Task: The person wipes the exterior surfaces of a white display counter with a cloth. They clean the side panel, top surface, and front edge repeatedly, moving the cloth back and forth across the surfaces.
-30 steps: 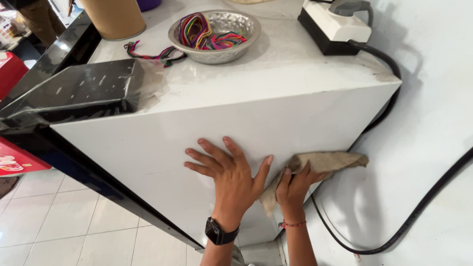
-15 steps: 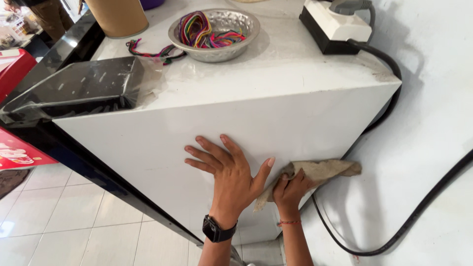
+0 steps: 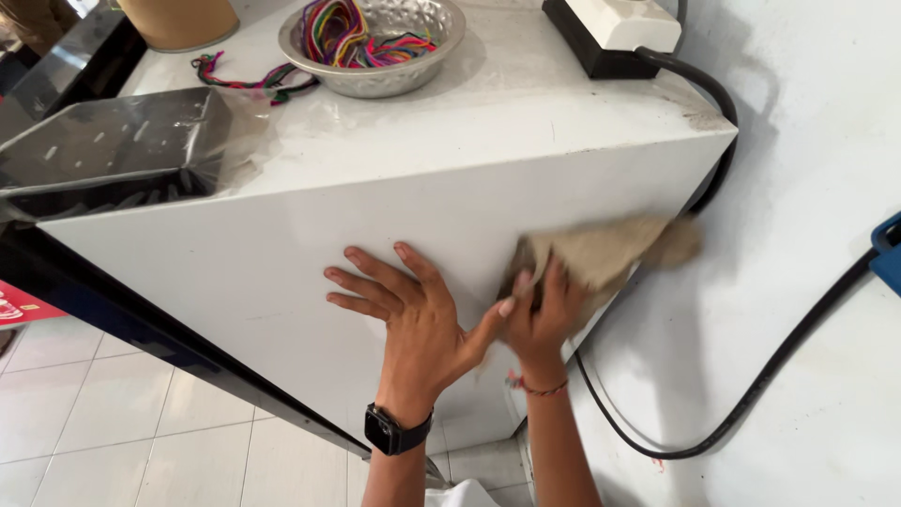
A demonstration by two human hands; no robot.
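Hands at lower centre of frame, both against the front face of a white box-shaped cabinet [image 3: 282, 253]. Left hand [image 3: 413, 314] lies flat, fingers spread wide, holding nothing. Right hand [image 3: 540, 314] is closed around a crumpled beige cloth [image 3: 610, 249], pressed to the panel near its right edge; cloth blurred. Upper centre: dimpled metal bowl [image 3: 394, 80] of multicoloured threads [image 3: 352, 28].

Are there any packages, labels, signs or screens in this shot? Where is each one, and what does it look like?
Red sign: far left edge, low by the floor tiles; a red panel with white markings, mostly cut off.
Watch screen: on the left wrist, bottom centre; small dark rounded square, blank, on a black strap.
No packages visible.
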